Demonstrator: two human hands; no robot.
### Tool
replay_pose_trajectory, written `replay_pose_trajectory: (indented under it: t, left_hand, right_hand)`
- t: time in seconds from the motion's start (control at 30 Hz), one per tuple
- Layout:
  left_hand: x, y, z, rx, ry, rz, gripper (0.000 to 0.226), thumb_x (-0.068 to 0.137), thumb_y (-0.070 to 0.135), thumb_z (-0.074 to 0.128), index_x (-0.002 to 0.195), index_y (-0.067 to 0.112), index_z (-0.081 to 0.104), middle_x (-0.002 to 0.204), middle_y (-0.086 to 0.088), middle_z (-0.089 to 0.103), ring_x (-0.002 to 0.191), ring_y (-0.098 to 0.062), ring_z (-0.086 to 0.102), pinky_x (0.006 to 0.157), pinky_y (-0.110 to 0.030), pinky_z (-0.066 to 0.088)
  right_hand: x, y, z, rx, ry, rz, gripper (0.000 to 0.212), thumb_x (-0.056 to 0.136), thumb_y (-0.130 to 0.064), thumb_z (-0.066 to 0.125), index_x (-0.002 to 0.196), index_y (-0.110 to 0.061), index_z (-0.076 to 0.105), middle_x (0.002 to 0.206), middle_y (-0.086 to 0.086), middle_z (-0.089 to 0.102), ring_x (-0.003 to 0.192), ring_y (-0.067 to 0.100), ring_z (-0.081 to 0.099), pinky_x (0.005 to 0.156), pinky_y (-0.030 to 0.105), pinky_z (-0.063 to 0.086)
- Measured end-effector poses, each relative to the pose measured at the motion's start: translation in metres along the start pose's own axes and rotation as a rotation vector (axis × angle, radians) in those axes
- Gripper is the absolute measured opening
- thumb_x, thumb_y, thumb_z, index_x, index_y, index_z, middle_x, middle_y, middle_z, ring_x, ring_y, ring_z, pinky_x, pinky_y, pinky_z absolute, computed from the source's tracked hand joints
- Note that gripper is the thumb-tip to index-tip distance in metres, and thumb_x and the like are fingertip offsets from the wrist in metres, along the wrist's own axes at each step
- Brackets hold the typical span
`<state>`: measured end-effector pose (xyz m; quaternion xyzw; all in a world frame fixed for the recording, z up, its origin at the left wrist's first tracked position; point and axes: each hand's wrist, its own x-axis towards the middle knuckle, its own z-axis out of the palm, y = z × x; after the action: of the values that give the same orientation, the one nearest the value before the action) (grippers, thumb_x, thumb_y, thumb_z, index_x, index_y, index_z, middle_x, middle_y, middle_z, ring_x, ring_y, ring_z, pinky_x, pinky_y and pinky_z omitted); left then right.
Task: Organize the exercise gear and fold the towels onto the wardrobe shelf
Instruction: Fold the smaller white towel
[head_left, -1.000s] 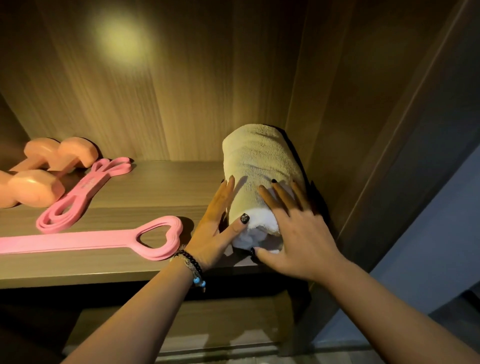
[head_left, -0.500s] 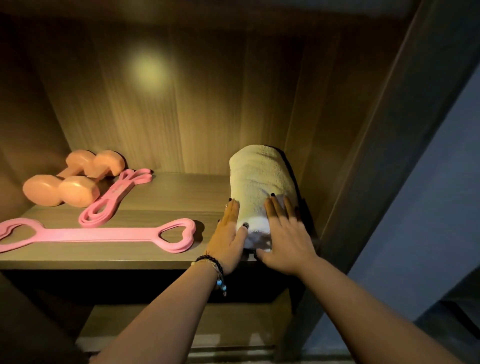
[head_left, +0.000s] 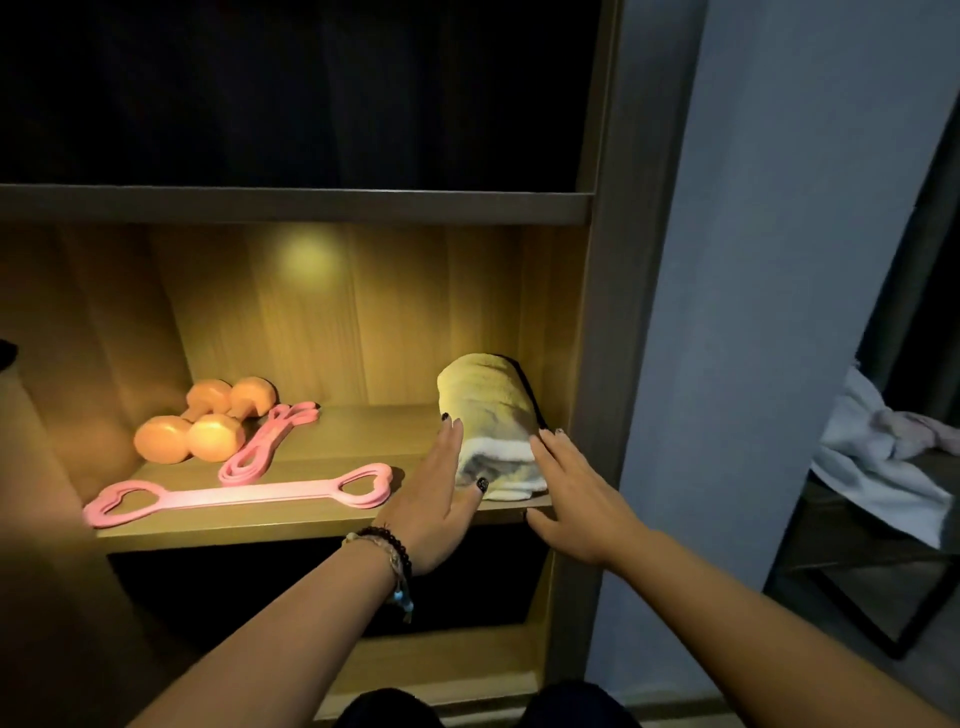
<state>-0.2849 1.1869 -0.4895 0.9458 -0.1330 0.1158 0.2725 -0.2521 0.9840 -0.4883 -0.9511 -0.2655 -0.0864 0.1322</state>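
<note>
Head view is showing the wardrobe shelf (head_left: 311, 512) lit from above, gear sitting left of the hands, towel between them. The rolled towel (head_left: 485, 410) is lying at the shelf's right end, near end just at the front edge, far end toward the back panel. Left hand (head_left: 434, 506) is flat against the roll's left side, fingers straight and together, thumb touching the white end. Right hand (head_left: 571, 499) is spread along the roll's right side, fingers straight, thumb dropping below the shelf edge. Neither is curling round or pinching anything. Left of the left hand, the long pink strap (head_left: 244, 493) is lying along the front; beyond it the looped pink band (head_left: 267, 441) and two orange dumbbells (head_left: 202, 428). Towel is looking soft, light, squashy, likely unrolling if grabbed by one end; better cupping both long sides mid-roll. More cloth (head_left: 883, 452) is lying far right, outside the wardrobe.
</note>
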Motion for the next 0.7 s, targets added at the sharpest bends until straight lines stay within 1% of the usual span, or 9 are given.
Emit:
replay_pose_trajectory:
  t: [0.07, 0.1, 0.2, 0.27, 0.4, 0.5, 0.6, 0.7]
  left_hand:
    - [-0.016, 0.010, -0.010, 0.123, -0.027, -0.029, 0.073, 0.100, 0.043, 0.036, 0.152, 0.023, -0.010, 0.158, 0.007, -0.022, 0.147, -0.007, -0.001, 0.119, -0.034, 0.018]
    - [-0.023, 0.014, -0.014, 0.172, -0.029, -0.047, 0.073, 0.099, 0.044, 0.035, 0.152, 0.022, -0.009, 0.158, 0.006, -0.022, 0.147, -0.009, -0.002, 0.119, -0.035, 0.018]
    - [-0.036, 0.019, -0.023, 0.238, -0.026, -0.068, 0.074, 0.099, 0.047, 0.034, 0.152, 0.020, -0.010, 0.159, 0.003, -0.021, 0.147, -0.011, -0.011, 0.120, -0.038, 0.015]
    - [-0.040, 0.020, -0.027, 0.290, -0.051, -0.042, 0.075, 0.099, 0.048, 0.032, 0.152, 0.020, -0.011, 0.159, 0.002, -0.021, 0.146, -0.011, -0.016, 0.121, -0.039, 0.013]
    - [-0.041, 0.024, -0.026, 0.326, -0.074, 0.019, 0.073, 0.099, 0.050, 0.030, 0.153, 0.021, -0.011, 0.159, 0.003, -0.019, 0.146, -0.009, -0.018, 0.121, -0.035, 0.009]
    - [-0.033, 0.032, -0.010, 0.289, -0.131, 0.057, 0.072, 0.099, 0.050, 0.030, 0.153, 0.021, -0.008, 0.160, 0.004, -0.017, 0.146, -0.007, -0.016, 0.120, -0.028, 0.004]
    - [-0.016, 0.042, 0.015, 0.262, -0.184, 0.106, 0.072, 0.099, 0.049, 0.030, 0.154, 0.019, -0.006, 0.160, 0.003, -0.015, 0.146, -0.007, -0.014, 0.120, -0.025, 0.002]
    - [0.011, 0.052, 0.037, 0.292, -0.235, 0.205, 0.071, 0.099, 0.048, 0.030, 0.153, 0.020, -0.006, 0.161, 0.003, -0.012, 0.146, -0.007, -0.013, 0.116, -0.022, -0.001]
  right_hand:
    - [-0.024, -0.012, -0.007, -0.035, 0.011, -0.037, 0.081, 0.095, -0.041, 0.049, 0.154, -0.015, 0.000, 0.162, 0.001, -0.003, 0.148, 0.017, -0.009, 0.119, 0.032, 0.007]
    - [-0.036, -0.019, -0.010, -0.053, 0.007, -0.055, 0.081, 0.095, -0.042, 0.049, 0.154, -0.015, 0.000, 0.162, 0.000, -0.003, 0.148, 0.017, -0.009, 0.118, 0.031, 0.004]
    - [-0.066, -0.032, -0.019, -0.058, 0.000, -0.082, 0.082, 0.096, -0.045, 0.047, 0.153, -0.017, -0.004, 0.161, -0.003, -0.006, 0.147, 0.012, -0.012, 0.115, 0.027, -0.003]
    - [-0.079, -0.035, -0.025, -0.078, -0.006, -0.085, 0.082, 0.096, -0.047, 0.045, 0.153, -0.018, -0.005, 0.161, -0.004, -0.007, 0.146, 0.010, -0.015, 0.115, 0.025, -0.005]
    - [-0.090, -0.028, -0.034, -0.103, -0.012, -0.049, 0.082, 0.095, -0.051, 0.044, 0.152, -0.023, -0.007, 0.160, -0.007, -0.010, 0.143, 0.008, -0.019, 0.113, 0.023, -0.008]
    - [-0.094, -0.016, -0.036, -0.128, -0.036, -0.005, 0.081, 0.094, -0.053, 0.043, 0.152, -0.025, -0.006, 0.160, -0.007, -0.011, 0.140, 0.006, -0.022, 0.111, 0.023, -0.009]
    - [-0.093, 0.004, -0.033, -0.117, -0.054, 0.076, 0.082, 0.094, -0.053, 0.045, 0.152, -0.025, -0.006, 0.160, -0.006, -0.012, 0.144, 0.010, -0.019, 0.112, 0.025, -0.008]
    - [-0.085, 0.031, -0.024, -0.073, -0.070, 0.188, 0.083, 0.094, -0.051, 0.047, 0.153, -0.024, -0.005, 0.160, -0.006, -0.012, 0.146, 0.013, -0.016, 0.115, 0.030, -0.004]
